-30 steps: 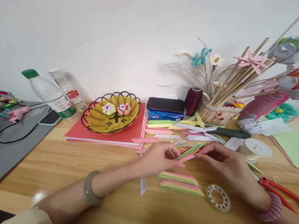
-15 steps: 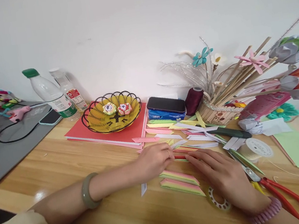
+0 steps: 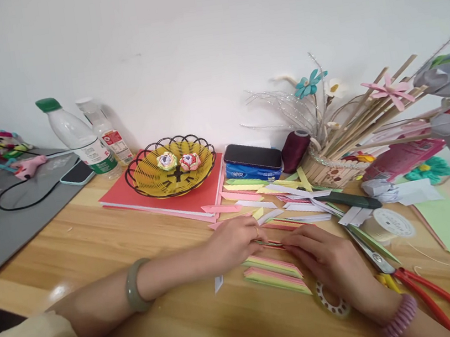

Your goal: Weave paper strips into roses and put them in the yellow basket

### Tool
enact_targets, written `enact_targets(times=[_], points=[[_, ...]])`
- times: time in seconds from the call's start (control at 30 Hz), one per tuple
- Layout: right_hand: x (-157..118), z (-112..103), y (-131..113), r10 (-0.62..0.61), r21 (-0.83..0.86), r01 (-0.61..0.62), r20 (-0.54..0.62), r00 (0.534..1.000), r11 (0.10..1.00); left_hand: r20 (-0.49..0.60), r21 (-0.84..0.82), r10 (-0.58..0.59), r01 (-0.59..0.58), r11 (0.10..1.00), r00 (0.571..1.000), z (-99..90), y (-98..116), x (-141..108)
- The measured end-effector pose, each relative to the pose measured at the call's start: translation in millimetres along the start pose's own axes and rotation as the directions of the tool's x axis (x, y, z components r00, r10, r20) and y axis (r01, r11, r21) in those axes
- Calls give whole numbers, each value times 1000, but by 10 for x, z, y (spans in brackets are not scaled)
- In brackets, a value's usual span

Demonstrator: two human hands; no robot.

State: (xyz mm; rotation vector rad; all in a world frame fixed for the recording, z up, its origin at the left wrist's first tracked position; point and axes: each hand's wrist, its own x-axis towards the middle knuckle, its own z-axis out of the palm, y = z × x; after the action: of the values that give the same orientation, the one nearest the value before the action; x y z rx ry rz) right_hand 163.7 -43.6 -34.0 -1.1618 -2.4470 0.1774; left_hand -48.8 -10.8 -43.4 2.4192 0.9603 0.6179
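Between my two hands, just above the table, runs a thin folded paper strip (image 3: 275, 244) with red and green edges. My left hand (image 3: 235, 240) pinches its left end, and my right hand (image 3: 324, 252) has thumb and fingertips closed on its right end. Right below lie stacks of folded paper strips (image 3: 275, 280) in pink, yellow and green with slanted ends. Behind my fingers are more loose strips (image 3: 289, 224), red, white and pink. A roll of tape (image 3: 331, 299) sits beneath my right hand. The strip's ends are hidden by my fingers.
Red-handled scissors (image 3: 408, 276) and a thread spool (image 3: 389, 223) lie at the right. Farther back stand a yellow basket (image 3: 147, 182) with two paper flowers, a phone (image 3: 252, 156) on a blue pack, and a pot of craft flowers (image 3: 329, 170). Bottles (image 3: 95, 153) stand at the left.
My right hand's fingers have drawn in from lying stretched out to a pinch at the strip's right end. The strip has turned to show its edges. The view has shifted slightly.
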Motion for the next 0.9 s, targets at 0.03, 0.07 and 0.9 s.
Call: enact_targets(times=[0.03,0.07,0.9], points=[[6,-4,6,11,11,-11,8,1000,1000,-13,-35,-15,15,999,1000,2,-6,3],[13,-9,10,23,20,-23,15,1000,1000,-22,-68,-27,25,997,999,0,-10,8],[57,-48,-22,-254,-164,266,90,963,950,54,170,113,-121,978,992,-295,160,-28]])
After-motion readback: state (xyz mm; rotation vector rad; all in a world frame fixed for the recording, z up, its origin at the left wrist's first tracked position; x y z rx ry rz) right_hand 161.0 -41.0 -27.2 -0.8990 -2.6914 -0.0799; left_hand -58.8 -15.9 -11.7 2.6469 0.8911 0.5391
